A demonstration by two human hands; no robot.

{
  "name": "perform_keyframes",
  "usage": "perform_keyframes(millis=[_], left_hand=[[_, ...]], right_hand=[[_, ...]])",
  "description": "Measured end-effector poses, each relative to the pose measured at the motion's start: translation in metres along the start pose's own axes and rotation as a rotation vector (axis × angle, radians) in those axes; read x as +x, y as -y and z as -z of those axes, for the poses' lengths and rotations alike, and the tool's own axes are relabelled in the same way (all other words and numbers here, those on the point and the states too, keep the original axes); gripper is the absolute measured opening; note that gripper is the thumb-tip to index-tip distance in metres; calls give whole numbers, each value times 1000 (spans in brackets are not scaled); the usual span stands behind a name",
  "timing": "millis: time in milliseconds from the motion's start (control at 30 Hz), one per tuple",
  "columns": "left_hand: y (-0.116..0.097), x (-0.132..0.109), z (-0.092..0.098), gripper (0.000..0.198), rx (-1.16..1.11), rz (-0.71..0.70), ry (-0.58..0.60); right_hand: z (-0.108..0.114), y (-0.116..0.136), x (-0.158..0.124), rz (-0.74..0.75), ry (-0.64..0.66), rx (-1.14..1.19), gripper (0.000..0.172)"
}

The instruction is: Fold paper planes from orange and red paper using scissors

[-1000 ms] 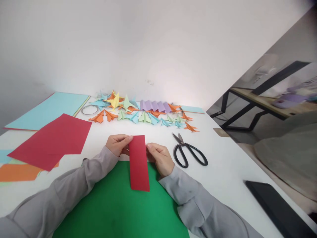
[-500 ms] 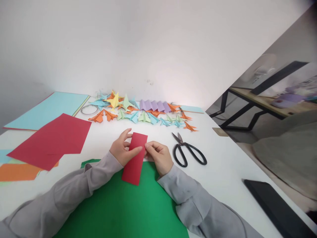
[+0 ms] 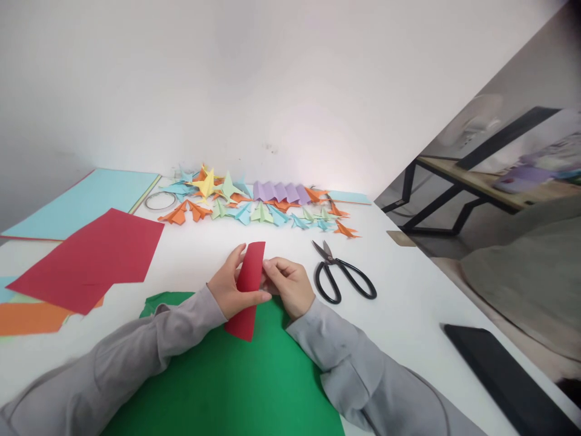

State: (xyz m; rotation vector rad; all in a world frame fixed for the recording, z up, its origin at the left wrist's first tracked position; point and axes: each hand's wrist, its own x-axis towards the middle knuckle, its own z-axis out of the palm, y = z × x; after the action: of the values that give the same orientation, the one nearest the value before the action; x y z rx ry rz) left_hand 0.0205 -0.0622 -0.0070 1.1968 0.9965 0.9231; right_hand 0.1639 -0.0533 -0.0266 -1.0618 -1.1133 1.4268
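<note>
A narrow red paper strip [image 3: 250, 272] stands lengthwise between my hands, slightly curved, above the near part of the white table. My left hand [image 3: 236, 286] grips it from the left, thumb across its front and fingers behind. The thumb and fingertips of my right hand [image 3: 288, 282] pinch its right edge near the upper half. Beneath both forearms lies a green sheet [image 3: 222, 387]. Black-handled scissors [image 3: 334, 268] rest on the table to the right of my right hand, blades pointing away.
Large red paper [image 3: 97, 254], light blue sheets [image 3: 86, 203] and orange paper [image 3: 31, 318] lie at left. Folded colourful paper shapes [image 3: 261, 212] and a wire coil [image 3: 160, 201] line the back. A black flat object [image 3: 503, 381] is at the right edge.
The red strip has turned and bent, so it looks narrower. My left thumb has moved down and right across it. The whole view has shifted slightly.
</note>
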Motion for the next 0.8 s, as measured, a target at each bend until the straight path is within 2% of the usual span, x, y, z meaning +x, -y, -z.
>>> perform_keyframes(millis=[400,633,800], left_hand=[[6,1,2,112,-138,23,11],[10,3,3,97,-173,-14,11],[1,2,6,93,-215,15,6]], right_hand=[[2,1,1,36,59,-33,38],[0,2,-1,-5,45,8,34],[1,0,1,-19,14,84,26]])
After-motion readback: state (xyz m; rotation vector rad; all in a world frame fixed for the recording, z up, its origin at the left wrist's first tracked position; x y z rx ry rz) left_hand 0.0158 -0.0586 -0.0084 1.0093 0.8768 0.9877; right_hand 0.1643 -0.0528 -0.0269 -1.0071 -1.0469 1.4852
